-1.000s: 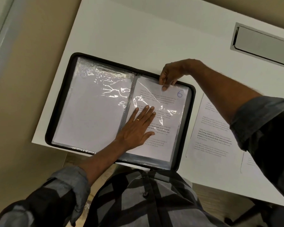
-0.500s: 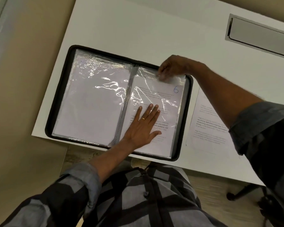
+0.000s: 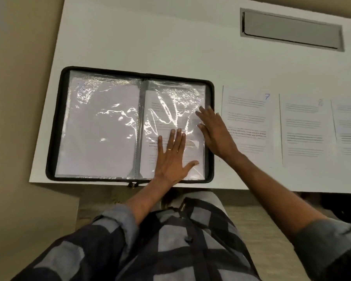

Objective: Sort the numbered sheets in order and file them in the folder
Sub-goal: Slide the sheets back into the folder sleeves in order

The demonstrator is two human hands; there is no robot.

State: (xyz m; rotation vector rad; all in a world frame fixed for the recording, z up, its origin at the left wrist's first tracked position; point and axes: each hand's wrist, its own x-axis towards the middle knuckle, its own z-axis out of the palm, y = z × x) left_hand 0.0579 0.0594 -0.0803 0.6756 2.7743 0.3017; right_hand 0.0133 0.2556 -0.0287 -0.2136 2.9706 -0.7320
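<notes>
1. The black zip folder (image 3: 55,126) lies open at the near left of the white table (image 3: 150,37).
2. The left hand (image 3: 171,157) presses flat, fingers straight, on the filed sheet (image 3: 170,110) in the right-hand sleeve; glare hides its number.
3. The right hand (image 3: 215,131), fingers straight and gripping nothing, rests on that sleeve's right edge.
4. Just right of the folder lies a loose sheet marked "7" (image 3: 247,126) in blue; the number on the next sheet (image 3: 304,130) is blurred.

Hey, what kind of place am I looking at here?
Probably an office or meeting room: a white desk with a grey cable hatch set in its top, an open zip folder of clear sleeves, and printed numbered sheets laid beside it.
</notes>
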